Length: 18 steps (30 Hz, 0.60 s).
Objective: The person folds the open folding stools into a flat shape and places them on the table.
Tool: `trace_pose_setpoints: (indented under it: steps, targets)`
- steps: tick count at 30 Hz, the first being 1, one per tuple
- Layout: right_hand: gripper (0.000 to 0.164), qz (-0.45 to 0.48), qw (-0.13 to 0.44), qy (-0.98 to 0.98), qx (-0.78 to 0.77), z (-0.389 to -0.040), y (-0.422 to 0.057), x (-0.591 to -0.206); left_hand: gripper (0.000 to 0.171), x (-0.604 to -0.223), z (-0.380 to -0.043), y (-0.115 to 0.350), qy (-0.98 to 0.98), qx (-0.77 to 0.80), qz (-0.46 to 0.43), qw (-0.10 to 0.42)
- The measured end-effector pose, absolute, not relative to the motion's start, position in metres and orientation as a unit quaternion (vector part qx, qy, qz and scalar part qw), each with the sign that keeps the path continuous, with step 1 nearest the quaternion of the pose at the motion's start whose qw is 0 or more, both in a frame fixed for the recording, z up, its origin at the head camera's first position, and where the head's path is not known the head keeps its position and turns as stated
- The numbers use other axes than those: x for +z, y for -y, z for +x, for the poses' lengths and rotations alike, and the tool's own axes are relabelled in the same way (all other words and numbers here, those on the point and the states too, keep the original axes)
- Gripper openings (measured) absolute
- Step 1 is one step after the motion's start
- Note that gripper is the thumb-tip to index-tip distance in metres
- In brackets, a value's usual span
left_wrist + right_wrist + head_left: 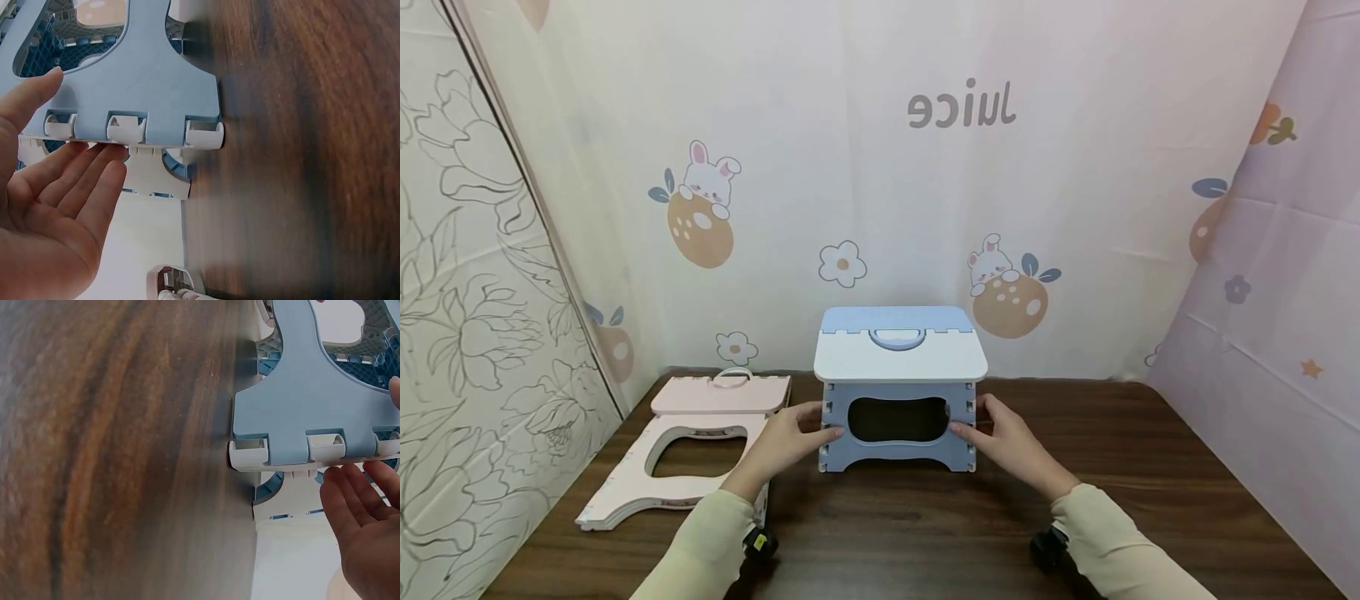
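A blue and white folding stool (901, 358) stands unfolded on the table, its blue front panel with an oval opening facing me. My left hand (790, 440) holds the stool's left side, thumb on the front panel and fingers along the side. In the left wrist view, those fingertips touch the hinged edge of the blue panel (147, 94). On the opposite side my right hand (1006, 437) holds the stool likewise, its thumb near the oval opening. The right wrist view shows its fingers against the white hinge edge under the blue panel (312, 400).
A pink and white folding stool (617, 492), folded flat, lies on the left of the dark wooden table (887, 542), beside my left forearm. A printed curtain (865, 167) hangs right behind the table's back edge.
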State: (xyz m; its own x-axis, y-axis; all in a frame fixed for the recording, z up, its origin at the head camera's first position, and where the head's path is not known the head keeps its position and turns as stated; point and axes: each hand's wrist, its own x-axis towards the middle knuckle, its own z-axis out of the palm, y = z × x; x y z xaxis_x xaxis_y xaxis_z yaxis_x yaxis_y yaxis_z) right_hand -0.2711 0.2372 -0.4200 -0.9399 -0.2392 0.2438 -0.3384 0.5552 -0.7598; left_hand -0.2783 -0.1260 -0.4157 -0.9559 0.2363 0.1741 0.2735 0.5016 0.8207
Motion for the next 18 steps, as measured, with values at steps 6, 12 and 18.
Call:
trace_pose_setpoints:
  steps: [6, 12, 18]
  targets:
    - [0.043, 0.164, 0.056, 0.879, 0.445, -0.272, -0.2373, -0.4198, 0.057, -0.4171, -0.2772, 0.1231, 0.862, -0.488, -0.138, 0.027]
    - [0.043, 0.163, 0.059, 0.879, 0.444, -0.2731, -0.2359, -0.4209, 0.054, -0.4186, -0.2767, 0.1211, 0.86, -0.492, -0.129, 0.038]
    - [0.043, 0.158, 0.063, 0.883, 0.437, -0.2737, -0.2364, -0.4219, 0.053, -0.4209, -0.2773, 0.1197, 0.861, -0.492, -0.122, 0.046]
